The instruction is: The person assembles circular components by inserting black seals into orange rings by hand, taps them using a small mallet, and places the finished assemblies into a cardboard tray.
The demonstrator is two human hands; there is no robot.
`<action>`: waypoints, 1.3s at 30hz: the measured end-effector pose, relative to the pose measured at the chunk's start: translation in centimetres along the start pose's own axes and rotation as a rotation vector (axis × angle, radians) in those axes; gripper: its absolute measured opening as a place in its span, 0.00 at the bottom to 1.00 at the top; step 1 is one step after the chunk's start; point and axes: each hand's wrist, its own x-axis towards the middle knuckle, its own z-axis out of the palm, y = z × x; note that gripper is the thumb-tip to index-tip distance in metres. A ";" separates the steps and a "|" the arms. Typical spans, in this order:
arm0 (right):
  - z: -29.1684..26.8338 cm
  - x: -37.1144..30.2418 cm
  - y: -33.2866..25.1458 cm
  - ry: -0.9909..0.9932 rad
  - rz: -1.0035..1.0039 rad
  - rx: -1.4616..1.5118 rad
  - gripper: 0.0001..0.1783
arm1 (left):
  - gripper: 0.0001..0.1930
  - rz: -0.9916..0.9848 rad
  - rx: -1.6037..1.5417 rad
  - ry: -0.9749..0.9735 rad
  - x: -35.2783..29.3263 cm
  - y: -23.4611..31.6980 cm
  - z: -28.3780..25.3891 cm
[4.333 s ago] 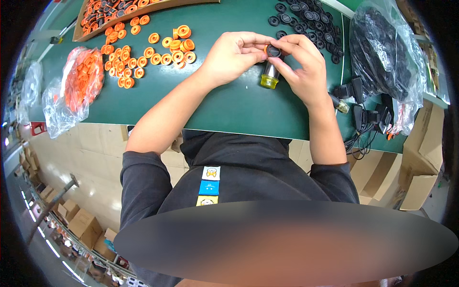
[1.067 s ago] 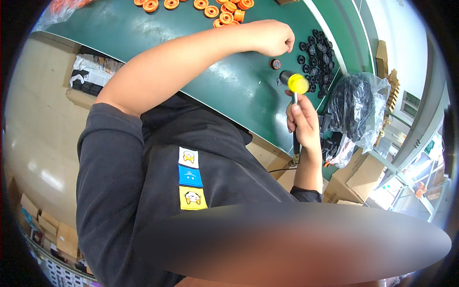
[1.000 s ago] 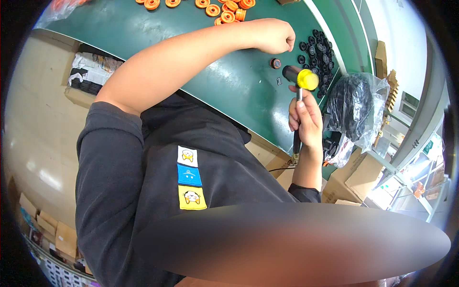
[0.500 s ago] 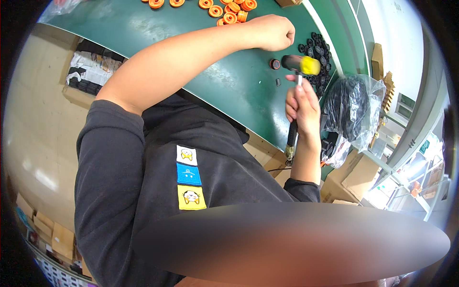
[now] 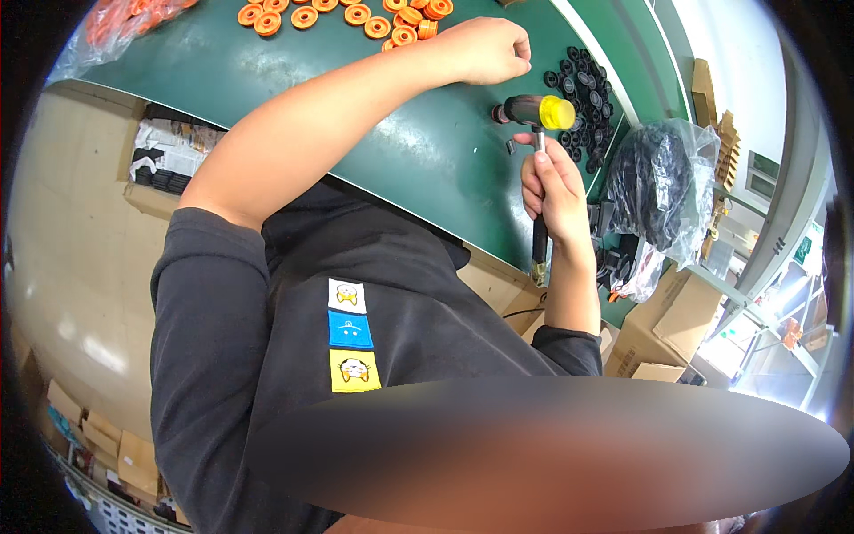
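My right hand (image 5: 557,189) grips the handle of a mallet (image 5: 527,110) with a yellow face and a dark face. The dark end of the mallet head meets or overlaps a small dark round part (image 5: 498,114) on the green table; whether they touch I cannot tell. Farther off, my left hand (image 5: 489,50) rests over the table, fingers curled in, and what they hold, if anything, is hidden. Beside the mallet, near my right fingertips, lies a small black piece (image 5: 511,147). Several black round parts (image 5: 583,98) are heaped to the right of both hands.
Several orange wheels (image 5: 358,14) lie along the far side of the green table (image 5: 391,151). A clear bag with orange parts (image 5: 120,27) sits at far left. A plastic bag of black material (image 5: 658,187) and cardboard boxes (image 5: 663,325) stand at right.
The mallet head has come left and over the small round part, which stood free of it before. The left hand stays curled. The whole view has shifted slightly.
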 end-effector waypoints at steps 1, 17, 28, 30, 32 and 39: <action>-0.3 -0.3 0.4 -0.013 -0.029 -0.014 0.18 | 0.14 0.011 0.012 -0.003 0.0 0.1 -0.1; -2.4 0.2 4.0 0.001 0.033 0.048 0.19 | 0.16 0.347 0.287 -0.271 -2.0 1.2 -0.4; -4.4 -1.3 4.9 0.323 -0.291 -0.707 0.14 | 0.10 0.341 0.372 -0.278 -2.5 1.6 0.6; -5.0 -1.5 4.3 0.396 -0.401 -0.857 0.12 | 0.10 0.335 0.356 -0.276 -2.3 1.4 0.7; -5.4 -0.9 3.7 0.487 -0.648 -0.900 0.12 | 0.11 0.326 0.345 -0.270 -2.2 1.2 0.6; -3.6 3.8 1.4 0.481 -0.582 -0.732 0.16 | 0.12 0.342 0.361 -0.193 -2.1 1.5 1.0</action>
